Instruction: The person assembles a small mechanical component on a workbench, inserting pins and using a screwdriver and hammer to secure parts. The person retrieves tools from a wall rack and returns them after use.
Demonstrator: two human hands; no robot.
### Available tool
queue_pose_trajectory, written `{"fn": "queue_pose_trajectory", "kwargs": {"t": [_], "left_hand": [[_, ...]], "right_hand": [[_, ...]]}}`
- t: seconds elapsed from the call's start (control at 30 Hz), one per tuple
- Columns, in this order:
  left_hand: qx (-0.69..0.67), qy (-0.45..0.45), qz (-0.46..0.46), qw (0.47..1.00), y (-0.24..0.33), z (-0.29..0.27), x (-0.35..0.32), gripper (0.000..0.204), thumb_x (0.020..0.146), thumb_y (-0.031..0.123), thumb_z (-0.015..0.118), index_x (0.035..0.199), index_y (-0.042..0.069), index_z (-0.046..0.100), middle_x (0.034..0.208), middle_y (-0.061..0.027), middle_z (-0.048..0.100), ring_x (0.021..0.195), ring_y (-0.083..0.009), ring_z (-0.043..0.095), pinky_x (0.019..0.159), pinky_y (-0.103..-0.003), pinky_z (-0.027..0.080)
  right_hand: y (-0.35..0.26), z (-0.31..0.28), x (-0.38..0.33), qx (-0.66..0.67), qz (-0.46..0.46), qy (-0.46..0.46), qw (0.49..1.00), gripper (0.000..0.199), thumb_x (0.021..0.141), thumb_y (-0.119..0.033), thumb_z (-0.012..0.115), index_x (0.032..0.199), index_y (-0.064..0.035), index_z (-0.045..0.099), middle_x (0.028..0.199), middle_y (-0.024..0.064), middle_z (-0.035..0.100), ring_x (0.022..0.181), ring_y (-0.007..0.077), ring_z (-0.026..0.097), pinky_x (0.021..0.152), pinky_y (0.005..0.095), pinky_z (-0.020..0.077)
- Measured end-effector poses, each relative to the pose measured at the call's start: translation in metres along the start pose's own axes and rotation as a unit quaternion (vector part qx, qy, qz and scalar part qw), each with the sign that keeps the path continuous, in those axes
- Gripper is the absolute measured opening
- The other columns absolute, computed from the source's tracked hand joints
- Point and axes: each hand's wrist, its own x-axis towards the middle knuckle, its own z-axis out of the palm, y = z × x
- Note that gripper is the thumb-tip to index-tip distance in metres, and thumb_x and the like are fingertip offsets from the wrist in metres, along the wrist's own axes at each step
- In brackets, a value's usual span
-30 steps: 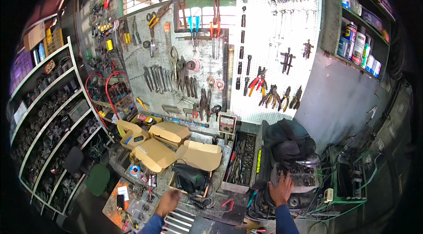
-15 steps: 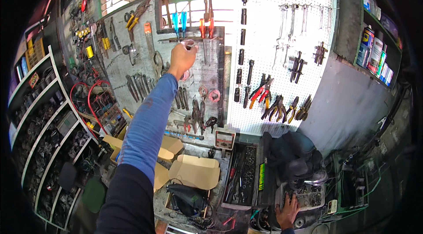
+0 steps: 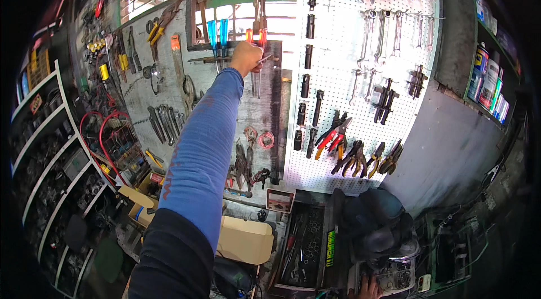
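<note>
Left arm extended upward; left hand (image 3: 247,58) curled just below two orange-handled screwdrivers (image 3: 262,37) hung upright on the rack—grip cannot be determined. Right hand (image 3: 369,288), partly cut off, grip likewise unclear—at a pale rectangular bin (image 3: 413,277) containing small metal parts (image 3: 395,277).

Lettering — on the blue sleeve (image 3: 204,155), yellow-green label (image 3: 331,248) and spray can (image 3: 479,69)
</note>
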Motion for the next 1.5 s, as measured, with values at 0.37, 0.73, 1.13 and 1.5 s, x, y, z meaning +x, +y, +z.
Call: {"fn": "queue_pose_trajectory", "kwargs": {"t": [0.37,0.73,1.13,1.5], "left_hand": [[-0.100,0.062,0.037,0.992,-0.024,0.013,-0.003,0.021,0.102,0.018,0.076,0.103,-0.004,0.076,0.068,-0.0079,0.068,0.049,-0.0179,0.062,0.041,-0.036,0.049],[-0.129,0.250,0.326,0.903,0.123,-0.048,-0.072,0.038,0.097,0.027,0.081,0.126,0.003,0.079,0.092,-0.0062,0.078,0.078,-0.0109,0.065,0.071,-0.030,0.050],[-0.036,0.011,-0.305,0.952,-0.169,0.024,-0.763,0.052,0.109,0.045,0.063,0.133,-0.002,0.063,0.111,-0.0204,0.072,0.103,-0.0276,0.070,0.091,-0.041,0.054],[0.243,0.213,-0.498,0.805,0.080,-0.137,-1.189,0.041,0.106,0.042,0.069,0.125,0.006,0.076,0.086,-0.0116,0.075,0.078,-0.0200,0.070,0.074,-0.040,0.055]], "right_hand": [[0.004,0.010,-0.011,-0.033,-0.010,0.033,0.999,0.088,0.094,-0.056,0.068,0.167,-0.0140,0.042,0.171,0.0209,0.038,0.146,0.0444,0.048,0.120,0.0704,0.0299],[-0.017,-0.015,0.008,0.030,0.013,0.006,0.999,0.089,0.087,-0.044,0.076,0.163,-0.0105,0.044,0.166,0.0250,0.040,0.146,0.0455,0.044,0.122,0.0628,0.0282],[-0.001,-0.022,0.006,-0.045,-0.110,0.061,0.991,0.095,0.092,-0.052,0.078,0.166,-0.0077,0.039,0.160,0.0313,0.044,0.142,0.0528,0.045,0.118,0.0652,0.0344],[-0.035,0.019,-0.076,0.332,-0.256,-0.021,0.907,0.041,0.099,-0.031,0.073,0.126,-0.0013,0.071,0.129,0.0198,0.070,0.119,0.0370,0.064,0.107,0.0490,0.0471]]}}
